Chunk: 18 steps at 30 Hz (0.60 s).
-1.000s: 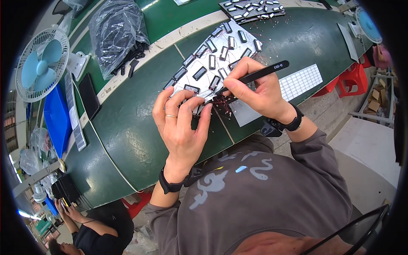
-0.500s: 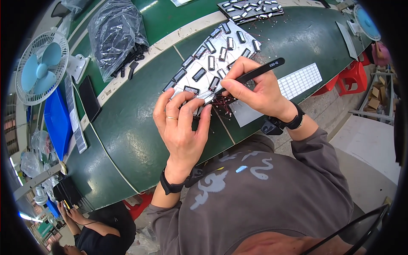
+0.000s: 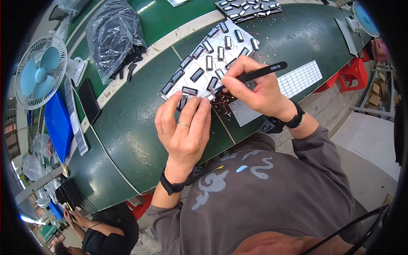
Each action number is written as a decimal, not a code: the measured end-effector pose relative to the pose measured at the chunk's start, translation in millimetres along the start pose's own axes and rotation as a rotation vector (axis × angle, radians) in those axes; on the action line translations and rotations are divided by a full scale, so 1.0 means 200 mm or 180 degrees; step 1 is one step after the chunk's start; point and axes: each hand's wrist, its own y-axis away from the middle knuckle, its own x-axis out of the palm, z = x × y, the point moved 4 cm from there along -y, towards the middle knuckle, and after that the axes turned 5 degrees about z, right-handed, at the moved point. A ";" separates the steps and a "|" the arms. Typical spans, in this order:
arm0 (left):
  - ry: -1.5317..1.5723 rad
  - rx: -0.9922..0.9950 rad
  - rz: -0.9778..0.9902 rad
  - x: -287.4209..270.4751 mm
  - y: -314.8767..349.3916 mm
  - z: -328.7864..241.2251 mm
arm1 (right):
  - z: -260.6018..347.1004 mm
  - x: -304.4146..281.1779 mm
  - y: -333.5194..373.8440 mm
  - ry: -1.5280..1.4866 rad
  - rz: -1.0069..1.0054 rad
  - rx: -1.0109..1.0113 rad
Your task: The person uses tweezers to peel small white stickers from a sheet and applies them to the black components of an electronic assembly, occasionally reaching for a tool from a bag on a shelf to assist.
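A pale panel (image 3: 217, 44) lies on the green bench, carrying several small black-framed rectangular modules (image 3: 196, 75) with light centres. Thin dark red wires (image 3: 222, 102) stick out along its near right edge. My left hand (image 3: 183, 136) rests at the panel's near corner, fingers stretched out. Its fingertips touch the panel beside a module (image 3: 182, 103), and the thumb is hidden. In my right hand (image 3: 261, 93) is a pair of black tweezers (image 3: 263, 71), pinched between thumb and fingers. The tips point down to the panel near my left fingertips; what they touch is too small to tell.
A sheet of white labels (image 3: 299, 80) lies right of my right hand. Another module-covered panel (image 3: 250, 8) sits farther back. At left are a clear bag of black parts (image 3: 112, 40), a dark phone-like slab (image 3: 89, 100), a blue tray (image 3: 57, 123) and a fan (image 3: 41, 74). Another person (image 3: 106, 229) works lower left.
My left fingers have shifted slightly, drawing closer together at the panel's corner, and the thumb has gone out of sight. The right hand with the tweezers has barely moved.
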 end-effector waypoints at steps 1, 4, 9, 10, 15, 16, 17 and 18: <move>-0.0001 0.0003 0.0002 0.00 0.00 0.00 | 0.00 -0.01 0.00 -0.0002 -0.0003 0.0000; -0.0111 0.0025 -0.0004 0.00 0.00 -0.01 | -0.03 -0.06 0.00 -0.0324 -0.0290 0.0156; -0.0133 0.0064 0.0052 -0.01 0.01 -0.02 | 0.04 -0.05 -0.02 -0.0157 0.0030 -0.0261; -0.0177 0.0052 0.0043 -0.01 0.01 -0.03 | 0.04 -0.03 -0.02 0.0049 0.0106 -0.0327; -0.0322 -0.0017 -0.0037 0.01 0.01 -0.05 | 0.09 -0.08 0.02 0.0064 -0.0044 -0.0350; -0.0353 -0.0046 -0.0067 0.01 0.00 -0.06 | 0.09 -0.10 0.04 -0.0133 -0.0195 -0.0301; -0.0299 -0.0041 -0.0055 0.01 0.01 -0.05 | 0.08 -0.13 0.07 -0.0105 -0.0213 -0.0256; -0.0178 0.0131 -0.0084 -0.02 0.04 -0.07 | 0.07 -0.18 0.12 -0.0245 -0.0388 -0.0174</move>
